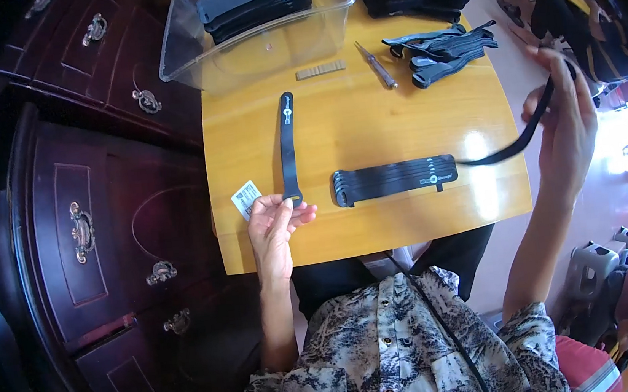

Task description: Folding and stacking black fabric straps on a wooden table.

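The left hand [274, 219] rests on the yellow desk [368, 125], its fingers [294, 215] pinching the near end of a flat black strap [289, 146] to keep it straight. The right hand [562, 112] is raised, fingers curled around a second strap [522, 139] that trails down toward the neat strap stack [395, 177], apparently for sorting.

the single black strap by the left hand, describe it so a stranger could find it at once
On the yellow wooden table, look near its left front edge. The single black strap lies alone, running front to back, its near end at the left hand; the other straps are stacked or bunched.
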